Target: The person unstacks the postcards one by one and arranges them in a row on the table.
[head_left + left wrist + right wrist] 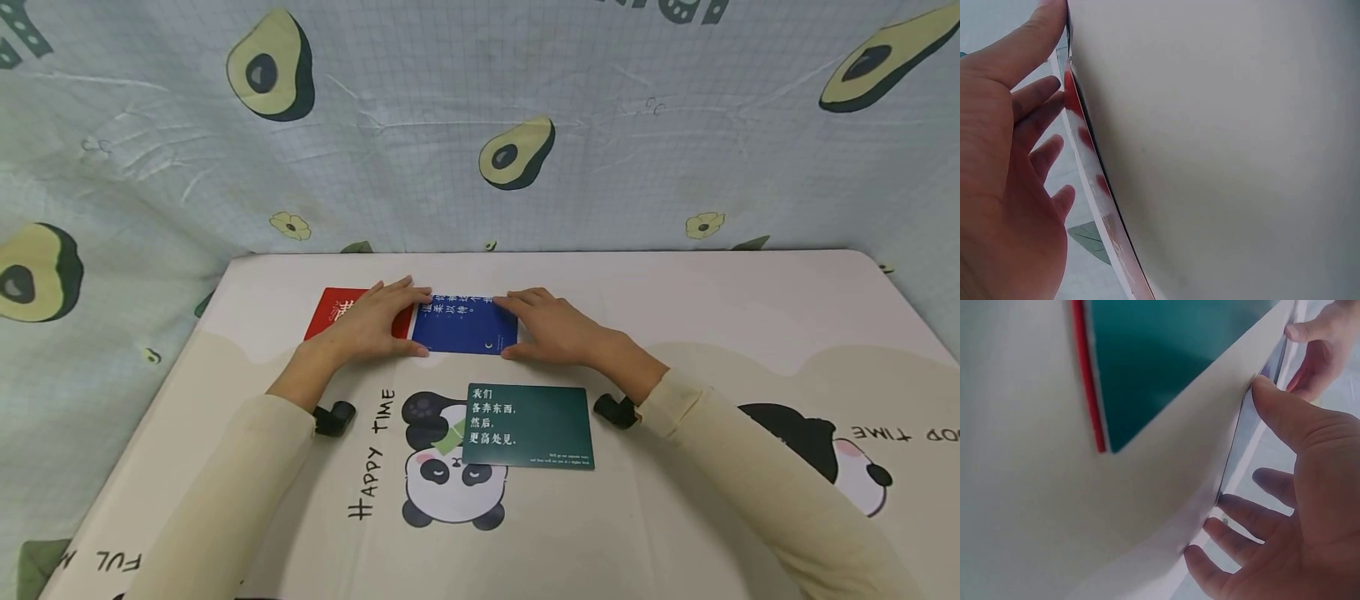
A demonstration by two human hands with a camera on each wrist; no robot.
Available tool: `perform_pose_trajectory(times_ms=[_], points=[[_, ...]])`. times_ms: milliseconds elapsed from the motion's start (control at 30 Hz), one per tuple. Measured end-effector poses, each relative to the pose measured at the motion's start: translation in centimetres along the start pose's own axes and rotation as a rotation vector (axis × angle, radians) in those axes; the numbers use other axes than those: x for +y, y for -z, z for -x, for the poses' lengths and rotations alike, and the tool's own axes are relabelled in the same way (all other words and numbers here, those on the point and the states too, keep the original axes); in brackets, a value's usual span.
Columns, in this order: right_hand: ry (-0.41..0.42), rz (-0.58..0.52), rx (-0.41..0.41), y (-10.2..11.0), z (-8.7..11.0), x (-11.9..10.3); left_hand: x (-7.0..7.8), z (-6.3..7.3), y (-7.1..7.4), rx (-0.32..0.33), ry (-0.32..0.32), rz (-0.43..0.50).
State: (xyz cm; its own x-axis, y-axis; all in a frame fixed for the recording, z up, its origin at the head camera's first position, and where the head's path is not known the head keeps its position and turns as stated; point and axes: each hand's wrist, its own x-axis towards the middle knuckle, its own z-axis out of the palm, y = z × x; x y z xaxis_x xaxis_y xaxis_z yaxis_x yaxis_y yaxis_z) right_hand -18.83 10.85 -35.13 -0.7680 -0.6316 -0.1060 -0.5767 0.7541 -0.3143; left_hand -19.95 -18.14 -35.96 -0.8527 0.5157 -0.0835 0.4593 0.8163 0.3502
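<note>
A blue card (467,330) with white characters lies flat near the table's far edge. My left hand (366,323) touches its left end, with thumb and index finger spread to the near and far corners. At the right end, my right hand (564,330) rests in a matching spread, thumb by the near corner. A red card (330,308) lies beside the blue one, partly covered by my left hand; whether the two overlap is hidden. Closer to me sits a dark green card (528,427) with white text; the right wrist view shows a red edge (1090,387) beneath it.
The pale tablecloth (645,533) carries printed pandas and lettering. Behind the table's far edge hangs a cloth (420,125) with an avocado print. Dark wrist cameras (334,418) sit under both wrists, the right one close to the green card.
</note>
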Motion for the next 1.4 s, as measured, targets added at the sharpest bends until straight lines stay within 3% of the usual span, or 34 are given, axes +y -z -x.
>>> perform_pose_trajectory(times_ms=[367, 667, 967, 1167, 1400], points=[[-0.042, -0.079, 0.015, 0.8, 0.3, 0.3, 0.3, 0.1, 0.3, 0.03, 0.02, 0.05], [-0.045, -0.113, 0.044, 2.4, 2.9, 0.8, 2.2, 1.7, 1.5, 0.093, 0.019, 0.12], [-0.05, -0.138, 0.071, 2.5, 6.2, 0.5, 5.3, 4.3, 0.2, 0.157, 0.016, 0.231], [-0.034, -0.153, 0.093, 1.9, 8.1, 0.2, 6.8, 5.9, -1.1, 0.189, -0.04, 0.273], [-0.023, -0.183, 0.124, 1.2, 10.9, 0.3, 8.5, 7.2, -2.0, 0.15, -0.078, 0.338]])
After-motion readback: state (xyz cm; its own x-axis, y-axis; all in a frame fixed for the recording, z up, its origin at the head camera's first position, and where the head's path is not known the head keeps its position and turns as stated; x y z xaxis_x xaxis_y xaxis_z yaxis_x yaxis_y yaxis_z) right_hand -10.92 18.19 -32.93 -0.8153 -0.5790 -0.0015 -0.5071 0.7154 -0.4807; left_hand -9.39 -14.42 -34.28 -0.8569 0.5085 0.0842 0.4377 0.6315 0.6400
